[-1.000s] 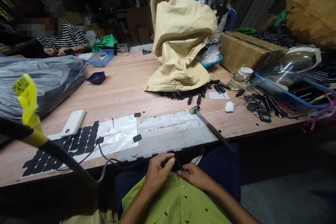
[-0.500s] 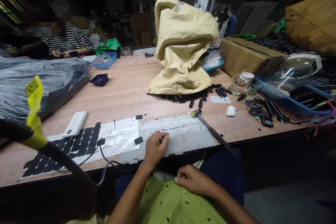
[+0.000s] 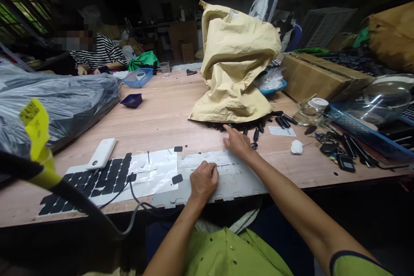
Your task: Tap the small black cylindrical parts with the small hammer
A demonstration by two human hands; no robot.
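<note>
My left hand [image 3: 203,180] rests on the grey board [image 3: 189,190] at the table's front edge, its fingers curled closed; what they hold, if anything, I cannot make out. Stretched forward, my right hand [image 3: 237,142] has its index finger and thumb apart. Its fingertips are by the small black cylindrical parts [image 3: 256,133] that lie along the lower edge of a large tan paper bag [image 3: 237,99]. Under my right forearm most of the hammer seen earlier is hidden.
Left of the board lies a white sheet with black stickers [image 3: 116,177], a white power bank [image 3: 101,154] and a cable. A jar [image 3: 307,112], keys [image 3: 329,148] and a cardboard box [image 3: 313,75] stand right. Across the table sits a person in striped sleeves [image 3: 113,54].
My right hand has moved from my lap up and forward to the black parts by the bag. The left hand stays on the board, its fingers curled. The view has shifted slightly.
</note>
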